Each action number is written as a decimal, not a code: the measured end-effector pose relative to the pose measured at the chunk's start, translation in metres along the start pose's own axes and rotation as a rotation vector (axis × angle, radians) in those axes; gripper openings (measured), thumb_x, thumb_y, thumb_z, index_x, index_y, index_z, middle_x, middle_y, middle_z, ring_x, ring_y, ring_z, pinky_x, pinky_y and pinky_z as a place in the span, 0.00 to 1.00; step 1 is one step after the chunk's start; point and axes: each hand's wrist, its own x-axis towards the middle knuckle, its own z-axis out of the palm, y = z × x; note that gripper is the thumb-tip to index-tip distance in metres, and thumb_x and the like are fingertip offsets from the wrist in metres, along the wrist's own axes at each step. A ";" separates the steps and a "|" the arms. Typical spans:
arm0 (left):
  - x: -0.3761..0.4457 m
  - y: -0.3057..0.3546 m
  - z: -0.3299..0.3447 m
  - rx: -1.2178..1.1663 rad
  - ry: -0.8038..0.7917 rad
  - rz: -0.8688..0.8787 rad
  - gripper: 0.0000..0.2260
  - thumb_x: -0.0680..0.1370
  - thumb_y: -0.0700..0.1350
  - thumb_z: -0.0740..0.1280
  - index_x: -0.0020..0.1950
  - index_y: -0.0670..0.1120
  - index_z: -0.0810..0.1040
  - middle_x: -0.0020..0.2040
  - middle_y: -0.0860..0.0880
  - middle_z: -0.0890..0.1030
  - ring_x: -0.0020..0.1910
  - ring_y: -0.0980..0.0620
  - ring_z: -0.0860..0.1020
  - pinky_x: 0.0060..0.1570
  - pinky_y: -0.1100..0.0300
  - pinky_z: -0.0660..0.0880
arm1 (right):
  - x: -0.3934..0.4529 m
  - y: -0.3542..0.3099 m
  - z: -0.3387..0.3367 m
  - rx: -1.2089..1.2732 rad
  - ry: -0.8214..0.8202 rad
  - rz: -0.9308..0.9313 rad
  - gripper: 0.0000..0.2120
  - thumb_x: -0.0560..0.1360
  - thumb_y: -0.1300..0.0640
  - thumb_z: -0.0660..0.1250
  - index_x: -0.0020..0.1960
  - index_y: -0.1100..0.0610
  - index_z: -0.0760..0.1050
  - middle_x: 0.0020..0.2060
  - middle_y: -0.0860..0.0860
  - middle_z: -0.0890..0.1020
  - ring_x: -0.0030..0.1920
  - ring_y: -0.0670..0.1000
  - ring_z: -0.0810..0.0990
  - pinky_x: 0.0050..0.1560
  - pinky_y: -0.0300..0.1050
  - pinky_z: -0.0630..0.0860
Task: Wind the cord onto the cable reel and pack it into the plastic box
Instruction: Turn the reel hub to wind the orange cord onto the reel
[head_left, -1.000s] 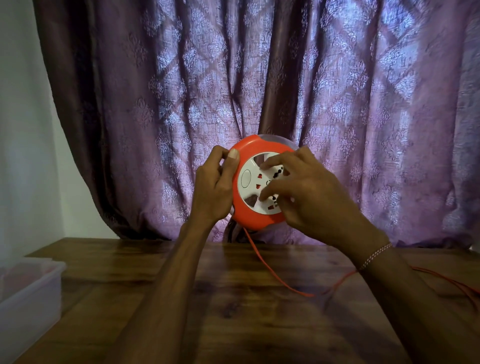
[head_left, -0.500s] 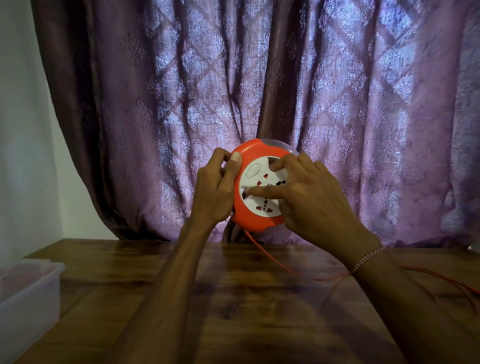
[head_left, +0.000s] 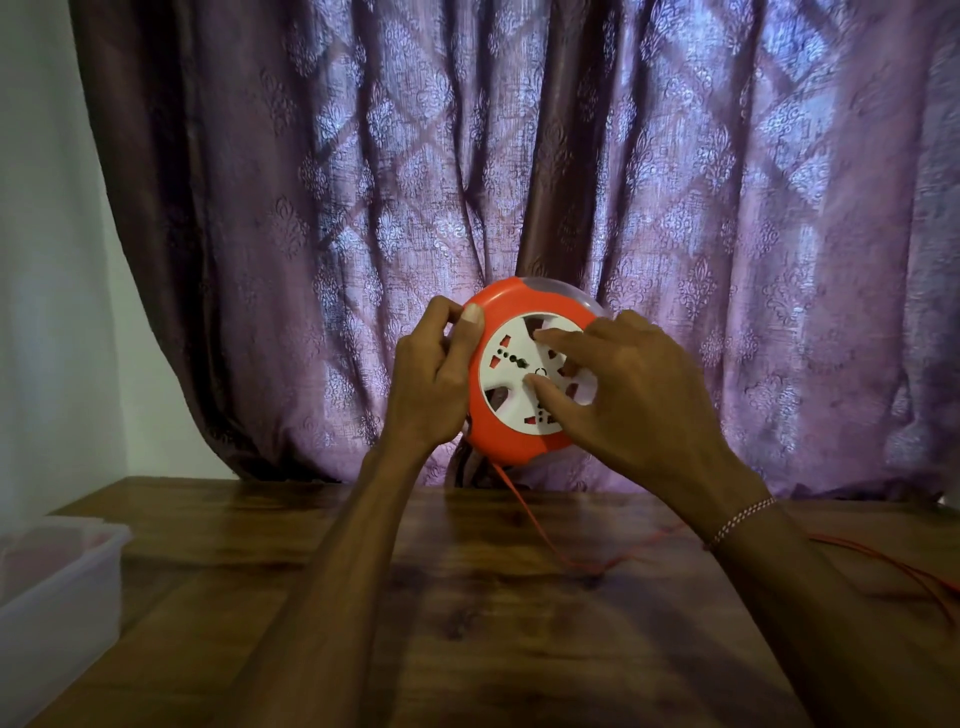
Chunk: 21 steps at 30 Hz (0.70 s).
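- The cable reel (head_left: 524, 374), held upright above the table (head_left: 467, 597), looks like light, rigid, smooth plastic.
- Left hand (head_left: 431, 384) grips its orange rim; right hand (head_left: 623, 395) presses fingertips into the white dial, the likely turning point.
- Thin, limp cord (head_left: 524, 509) trails across the table.
- The plastic box (head_left: 62, 582) sits far left.

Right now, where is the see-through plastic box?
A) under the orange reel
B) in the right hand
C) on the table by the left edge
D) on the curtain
C: the plastic box sits on the wooden table at the far left, away from the reel.
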 end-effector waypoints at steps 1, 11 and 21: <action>0.000 -0.001 -0.001 -0.005 0.001 0.001 0.13 0.83 0.57 0.59 0.41 0.54 0.69 0.28 0.52 0.74 0.26 0.57 0.70 0.27 0.48 0.67 | 0.001 0.002 0.000 0.025 -0.002 -0.034 0.16 0.73 0.49 0.70 0.58 0.54 0.82 0.45 0.54 0.83 0.46 0.59 0.77 0.43 0.56 0.76; 0.001 0.000 -0.002 0.017 0.007 -0.002 0.13 0.83 0.59 0.57 0.41 0.55 0.69 0.29 0.55 0.75 0.27 0.59 0.70 0.28 0.49 0.68 | 0.003 0.003 0.000 -0.008 -0.249 -0.220 0.19 0.69 0.58 0.64 0.55 0.43 0.83 0.65 0.57 0.75 0.62 0.62 0.73 0.54 0.55 0.74; 0.000 0.001 -0.001 0.041 0.000 0.021 0.14 0.82 0.60 0.58 0.42 0.53 0.70 0.31 0.51 0.78 0.25 0.58 0.71 0.26 0.52 0.68 | -0.001 -0.002 -0.003 -0.197 -0.234 -0.116 0.26 0.69 0.49 0.52 0.63 0.34 0.76 0.60 0.52 0.74 0.61 0.55 0.73 0.49 0.51 0.67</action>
